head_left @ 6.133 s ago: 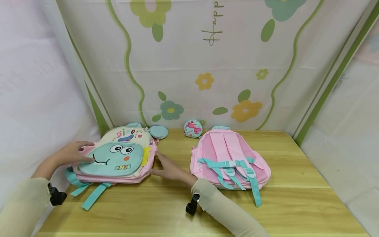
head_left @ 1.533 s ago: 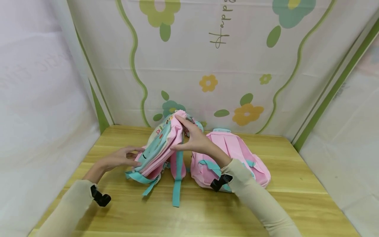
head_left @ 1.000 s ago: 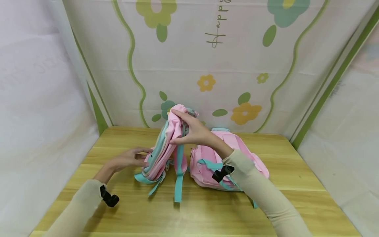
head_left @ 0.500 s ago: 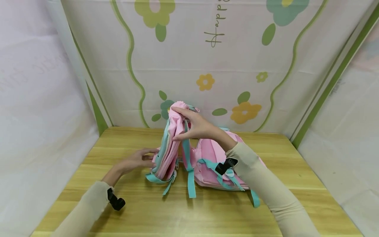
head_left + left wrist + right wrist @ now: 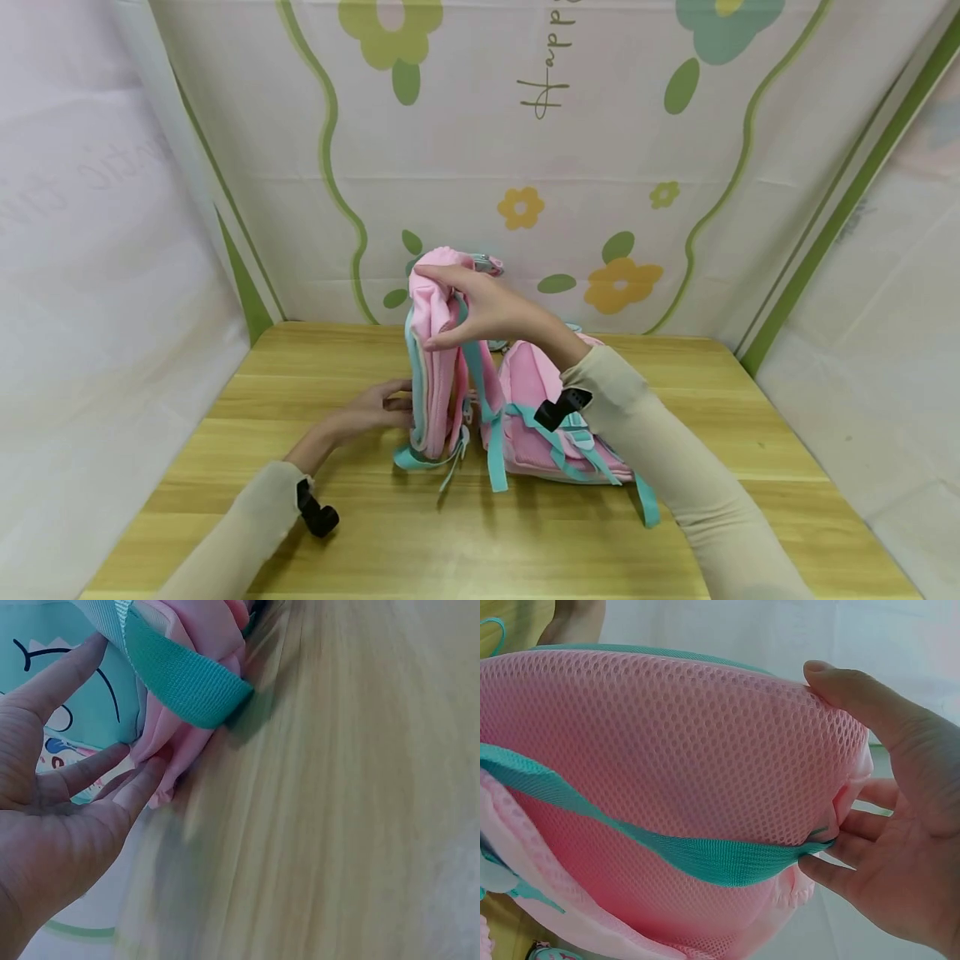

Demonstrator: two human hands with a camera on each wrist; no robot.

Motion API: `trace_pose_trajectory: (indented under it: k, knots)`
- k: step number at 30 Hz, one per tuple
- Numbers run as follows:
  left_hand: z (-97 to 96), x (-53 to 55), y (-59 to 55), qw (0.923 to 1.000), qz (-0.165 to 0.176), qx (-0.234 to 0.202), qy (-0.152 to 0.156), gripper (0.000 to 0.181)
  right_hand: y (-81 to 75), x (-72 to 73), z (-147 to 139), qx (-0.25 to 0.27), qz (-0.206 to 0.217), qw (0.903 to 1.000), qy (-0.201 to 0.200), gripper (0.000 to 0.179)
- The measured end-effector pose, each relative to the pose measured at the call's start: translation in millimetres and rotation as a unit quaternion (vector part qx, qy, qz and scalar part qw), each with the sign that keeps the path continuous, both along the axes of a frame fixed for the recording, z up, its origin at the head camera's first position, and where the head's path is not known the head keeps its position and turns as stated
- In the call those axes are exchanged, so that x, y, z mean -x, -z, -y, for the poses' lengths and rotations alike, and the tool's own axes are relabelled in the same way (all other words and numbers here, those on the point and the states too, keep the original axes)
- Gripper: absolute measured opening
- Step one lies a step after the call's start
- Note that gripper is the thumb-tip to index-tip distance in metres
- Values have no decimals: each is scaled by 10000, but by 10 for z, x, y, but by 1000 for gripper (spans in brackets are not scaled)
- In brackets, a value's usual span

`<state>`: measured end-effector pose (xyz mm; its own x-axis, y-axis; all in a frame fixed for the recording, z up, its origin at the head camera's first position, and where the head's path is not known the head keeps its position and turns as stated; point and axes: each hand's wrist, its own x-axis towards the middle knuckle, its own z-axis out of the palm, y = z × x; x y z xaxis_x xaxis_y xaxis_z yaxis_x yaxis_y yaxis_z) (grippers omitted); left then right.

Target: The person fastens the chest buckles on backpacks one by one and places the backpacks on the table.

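Observation:
A pink and teal child's backpack (image 5: 438,375) stands on its side edge on the table, its other side up. My right hand (image 5: 491,312) grips that upper side. In the right wrist view the thumb (image 5: 847,686) lies over the mesh back, and the fingers touch the side by a teal strap (image 5: 727,862). Low down, my left hand (image 5: 375,408) holds the bag's other side. The left wrist view shows its thumb (image 5: 71,675) on the teal front pocket with a cartoon face, and fingertips at the pink fabric. A second pink backpack (image 5: 525,375) lies close on the right, straps up.
The wooden table (image 5: 337,542) ends at a printed fabric wall (image 5: 600,150) behind, with white fabric on both sides. Loose teal straps (image 5: 497,458) hang between the bags. A small round pouch (image 5: 497,344) lies behind the second bag.
The backpack, earlier lying face up at left, has been tilted up and carried right beside the other bag. In the last half second it turned more upright; my left hand moved right with it.

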<state>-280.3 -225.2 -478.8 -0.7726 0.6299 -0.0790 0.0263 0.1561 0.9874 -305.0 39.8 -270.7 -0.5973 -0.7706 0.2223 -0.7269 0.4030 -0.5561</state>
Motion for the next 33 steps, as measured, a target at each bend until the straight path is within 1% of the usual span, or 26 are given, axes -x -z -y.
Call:
trace_pose_trajectory:
  k: [5,7,11,13,15,18,20,22,25,26,29,33]
  knots:
    - [38,-17,-5,9999,-35,139,-75,78,10,-25,76,5,15,10000,8,101]
    - [75,-20,-6,9998,-75,179,-53,78,23,-34,101,8,3,10000,16,101]
    - [151,-6,-16,9996,-193,217,-75,72,48,-39,141,66,-57,10000,-18,102]
    - [181,6,-24,9991,-277,244,-200,67,61,-40,156,130,-60,9999,-21,102]
    - [207,9,-48,9980,-385,289,-410,62,81,-40,169,188,-54,9998,-11,102]
    - [231,12,-120,9937,-691,431,-776,55,118,-33,186,269,-59,9996,-15,102]
    - [230,8,-197,9892,-895,501,-1047,52,142,-35,191,319,-50,9995,-13,101]
    - [219,8,-308,9844,-1090,430,-1312,50,166,-34,198,391,-41,9992,-19,101]
    - [211,12,-514,9764,-1343,84,-1692,48,197,-31,218,565,-21,9984,-50,99]
    - [211,13,-588,9732,-1446,-104,-1787,47,207,-31,227,622,-21,9980,-51,99]
    - [218,10,-806,9627,-1792,-600,-1936,45,233,-34,260,757,-47,9971,-40,98]
    - [209,-15,-1068,9502,-2213,-1175,-1855,44,256,-49,300,829,-92,9965,22,98]
